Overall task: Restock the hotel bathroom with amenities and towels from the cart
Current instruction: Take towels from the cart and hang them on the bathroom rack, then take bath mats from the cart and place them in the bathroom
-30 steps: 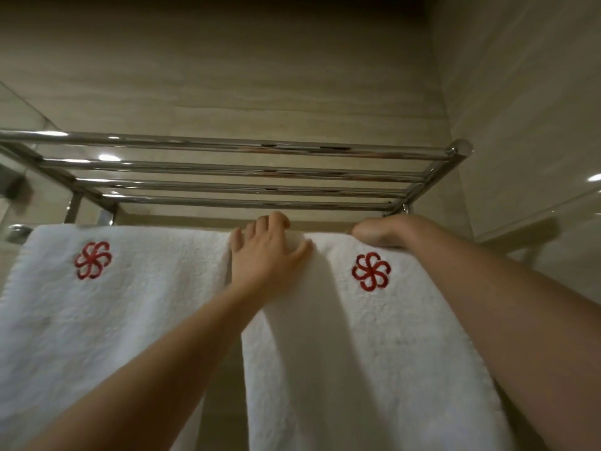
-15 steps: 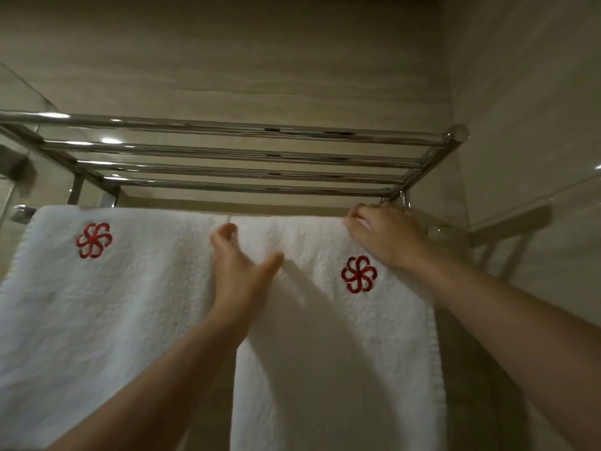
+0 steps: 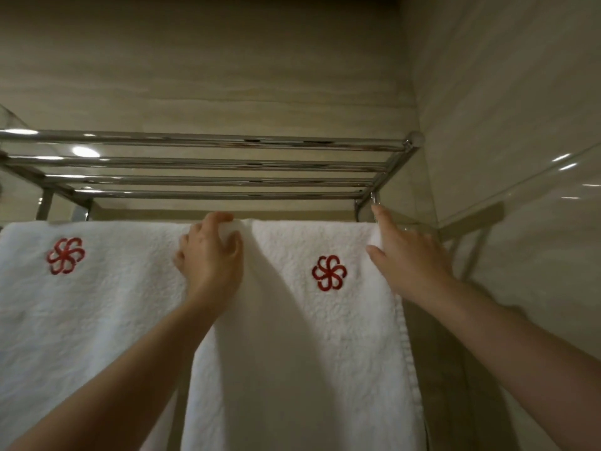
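L hand (image 3: 211, 258) up top, fingers curled over right towel (image 3: 292, 353) top-left corner, gripping it | R hand (image 3: 408, 258) flat, fingers straight along same towel's right edge, thumb on front | towel hangs just below chrome rack (image 3: 211, 162), touching left towel (image 3: 97, 320) | red flower logos (image 3: 329, 272) face out

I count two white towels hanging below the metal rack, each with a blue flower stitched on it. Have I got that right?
Not quite. The head view shows that the flower on the left towel and the flower on the right towel are red, not blue. The rest holds: two white towels hang below the metal rack.
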Tool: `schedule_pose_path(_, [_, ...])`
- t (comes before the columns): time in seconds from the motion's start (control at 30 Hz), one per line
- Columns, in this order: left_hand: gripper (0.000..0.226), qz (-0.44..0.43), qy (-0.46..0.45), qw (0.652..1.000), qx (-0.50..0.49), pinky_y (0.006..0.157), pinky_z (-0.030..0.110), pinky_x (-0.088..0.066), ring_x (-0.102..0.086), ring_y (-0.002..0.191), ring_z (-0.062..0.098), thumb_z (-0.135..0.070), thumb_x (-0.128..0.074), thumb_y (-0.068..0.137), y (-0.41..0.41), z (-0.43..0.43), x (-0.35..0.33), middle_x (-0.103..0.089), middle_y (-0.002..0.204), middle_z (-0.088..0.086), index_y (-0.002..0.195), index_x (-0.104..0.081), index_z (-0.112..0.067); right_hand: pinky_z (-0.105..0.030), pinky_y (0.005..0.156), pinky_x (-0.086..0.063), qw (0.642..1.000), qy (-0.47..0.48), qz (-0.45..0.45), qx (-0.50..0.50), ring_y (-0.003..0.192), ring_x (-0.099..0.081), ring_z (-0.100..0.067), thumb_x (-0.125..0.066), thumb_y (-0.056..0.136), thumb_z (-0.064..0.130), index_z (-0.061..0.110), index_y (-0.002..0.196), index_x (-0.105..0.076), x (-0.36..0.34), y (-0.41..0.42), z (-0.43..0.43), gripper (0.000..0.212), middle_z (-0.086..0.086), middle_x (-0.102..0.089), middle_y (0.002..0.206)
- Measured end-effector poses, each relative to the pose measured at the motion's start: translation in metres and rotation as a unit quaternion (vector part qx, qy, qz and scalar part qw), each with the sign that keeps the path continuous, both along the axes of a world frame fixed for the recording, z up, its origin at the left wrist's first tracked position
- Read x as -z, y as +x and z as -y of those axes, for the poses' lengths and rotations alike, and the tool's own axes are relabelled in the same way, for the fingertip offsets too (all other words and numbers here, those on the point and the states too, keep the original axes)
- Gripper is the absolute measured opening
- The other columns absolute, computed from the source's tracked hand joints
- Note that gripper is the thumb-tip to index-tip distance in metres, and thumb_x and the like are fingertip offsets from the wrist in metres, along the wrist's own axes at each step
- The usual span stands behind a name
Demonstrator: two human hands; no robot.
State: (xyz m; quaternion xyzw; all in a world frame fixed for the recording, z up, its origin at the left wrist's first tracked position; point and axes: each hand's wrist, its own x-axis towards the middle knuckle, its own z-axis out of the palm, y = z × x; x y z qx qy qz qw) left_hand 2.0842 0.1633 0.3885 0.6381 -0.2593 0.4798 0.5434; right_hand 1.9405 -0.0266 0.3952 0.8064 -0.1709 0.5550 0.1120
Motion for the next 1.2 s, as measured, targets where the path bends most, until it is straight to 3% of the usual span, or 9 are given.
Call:
schedule_pose_path(0.13, [0.028,-0.013,0.095,0.989,-0.116,0.109,0.042,-0.013,-0.032,0.126,0.028,-0.022,-0.043,0.094,0.006,-0.011,-0.020,-0.050,0.128,0.008,0.121,-0.052,-0.024,-0.026,0.072,-0.043,0.989,0.020,0.084,-0.123,0.091,-0.060,-0.020,-0.050,0.095,0.020,0.020,0.122,-0.057,-0.013,0.008,0.001,0.028,-0.004,-0.066,0.107])
schedule_pose_path(0.3, [0.030,-0.028,0.173,0.970,-0.166,0.110,0.046,-0.011,-0.034,0.125,0.030,-0.023,-0.035,0.096,0.011,-0.020,-0.045,-0.053,0.126,0.012,0.118,-0.056,-0.024,-0.028,0.076,-0.038,0.994,0.037,0.072,-0.077,0.108,-0.050,-0.024,-0.045,0.097,0.021,0.015,0.116,-0.062,-0.033,0.013,0.000,0.026,-0.008,-0.062,0.110])
schedule_pose_path(0.4, [0.036,-0.058,0.281,0.930,-0.228,0.113,0.052,-0.007,-0.030,0.129,0.032,-0.033,-0.030,0.097,0.017,-0.022,-0.050,-0.045,0.131,0.015,0.122,-0.053,-0.021,-0.032,0.078,-0.040,0.998,0.030,0.042,-0.026,0.101,-0.049,-0.023,-0.040,0.098,0.024,0.013,0.089,-0.061,-0.031,0.010,0.002,0.024,-0.004,-0.058,0.092])
schedule_pose_path(0.5, [0.050,-0.065,0.323,0.912,-0.246,0.113,0.056,-0.001,-0.023,0.135,0.031,-0.044,-0.024,0.097,0.022,-0.026,-0.044,-0.036,0.139,0.014,0.130,-0.048,-0.015,-0.033,0.083,-0.036,0.999,0.024,0.025,0.031,0.096,-0.039,-0.019,-0.033,0.099,0.029,0.017,0.093,-0.063,-0.025,0.005,-0.001,0.032,-0.003,-0.051,0.101])
schedule_pose_path(0.67, [0.048,0.050,0.291,0.937,-0.187,0.117,0.046,-0.005,-0.021,0.138,0.026,-0.041,-0.030,0.098,0.015,-0.027,-0.025,-0.030,0.147,0.009,0.139,-0.033,-0.016,-0.034,0.093,-0.033,0.999,-0.025,0.006,0.048,0.114,-0.038,-0.020,-0.029,0.099,0.036,0.021,0.125,-0.053,-0.015,-0.014,-0.016,0.038,-0.004,-0.046,0.127])
schedule_pose_path(0.9, [0.050,0.175,0.342,0.921,-0.064,0.110,0.030,-0.024,-0.040,0.128,0.013,-0.050,-0.025,0.094,-0.028,-0.039,0.017,-0.045,0.138,-0.002,0.132,-0.043,-0.022,-0.034,0.093,-0.032,0.990,-0.090,-0.099,0.043,0.107,-0.042,-0.017,-0.023,0.100,0.036,0.020,0.104,-0.060,0.014,-0.038,-0.065,0.041,0.005,-0.055,0.109])
schedule_pose_path(1.0, [0.035,0.180,0.400,0.898,0.003,0.090,0.020,-0.042,-0.056,0.099,0.007,-0.041,-0.031,0.098,-0.060,-0.055,0.034,-0.060,0.117,-0.003,0.120,-0.051,-0.022,-0.035,0.087,-0.039,0.987,-0.067,-0.138,0.043,0.098,-0.049,-0.018,-0.024,0.100,0.035,0.024,0.078,-0.049,0.028,-0.052,-0.088,0.035,0.004,-0.053,0.093])
schedule_pose_path(1.1, [0.034,0.152,0.466,0.871,0.043,0.077,0.024,-0.053,-0.061,0.082,0.008,-0.043,-0.031,0.097,-0.088,-0.077,0.053,-0.065,0.099,-0.004,0.109,-0.055,-0.022,-0.034,0.078,-0.041,0.982,-0.058,-0.171,0.046,0.087,-0.049,-0.017,-0.025,0.100,0.037,0.027,0.061,-0.030,0.046,-0.073,-0.117,0.041,0.005,-0.047,0.083])
schedule_pose_path(1.2, [0.032,0.154,0.495,0.852,0.070,0.075,0.028,-0.055,-0.062,0.079,0.009,-0.045,-0.033,0.096,-0.111,-0.099,0.075,-0.065,0.094,-0.005,0.105,-0.055,-0.023,-0.031,0.068,-0.038,0.976,-0.051,-0.204,0.060,0.079,-0.049,-0.016,-0.027,0.099,0.037,0.020,0.067,-0.043,0.064,-0.101,-0.144,0.040,0.002,-0.050,0.081])
